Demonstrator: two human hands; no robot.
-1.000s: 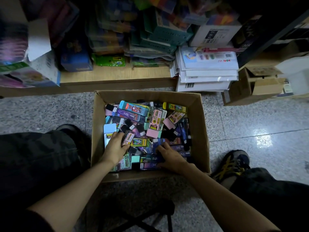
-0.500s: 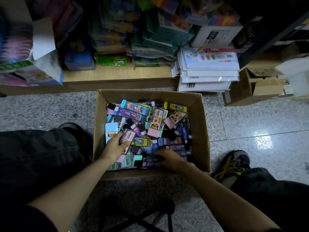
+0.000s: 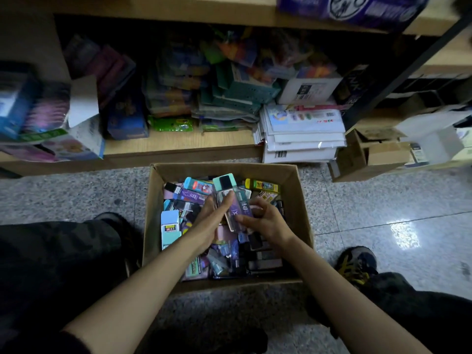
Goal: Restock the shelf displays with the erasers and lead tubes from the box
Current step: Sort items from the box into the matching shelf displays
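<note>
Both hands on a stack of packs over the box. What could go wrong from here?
1. The stack of packs looks fanned and uneven between left hand and right hand; one may slip back into the cardboard box.
2. The lower shelf is crammed; adding stock there could topple goods.

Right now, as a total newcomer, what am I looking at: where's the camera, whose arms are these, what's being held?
No machine here: a person works bare-handed, with one camera worn on the head, looking down at their own arms. A cardboard box full of small colourful stationery packs stands on the stone floor before a low shelf of stacked goods. The left hand and right hand together hold a few packets, purple and teal, just above the box.
</note>
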